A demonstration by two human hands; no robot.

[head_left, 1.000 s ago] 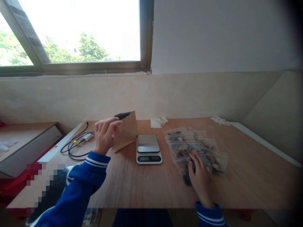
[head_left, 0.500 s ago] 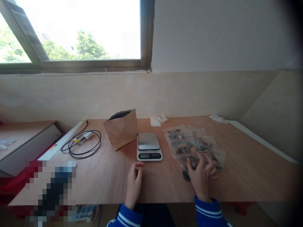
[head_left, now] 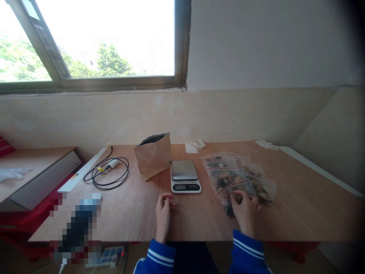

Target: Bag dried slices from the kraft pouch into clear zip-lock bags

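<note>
My right hand (head_left: 244, 208) has its thumb and forefinger pinched on the edge of the nearest clear zip bag (head_left: 228, 199), which has a red seal line and dark pieces inside. Part of that bag is covered by the hand. Behind it, several more zip bags (head_left: 225, 175) with brown and dark contents lie overlapping. My left hand (head_left: 164, 211) rests on the table in front of the scale, its fingers curled together and nothing seen in them. The white digital scale (head_left: 185, 175) with a steel plate stands between my hands, towards the back. Left of it, an open brown paper bag (head_left: 154, 158) stands upright.
A coiled black cable (head_left: 127, 177) with a white adapter lies on the wooden table (head_left: 137, 217) at the left. Near it is a pixelated dark object (head_left: 78, 220). Crumpled white tissues (head_left: 196, 146) lie at the back edge. A power strip (head_left: 111, 255) sits below the table.
My right thumb and forefinger have closed on the nearest zip bag's edge, where the fingers were spread above it. The left hand stays in front of the scale. The view has shifted slightly left.
</note>
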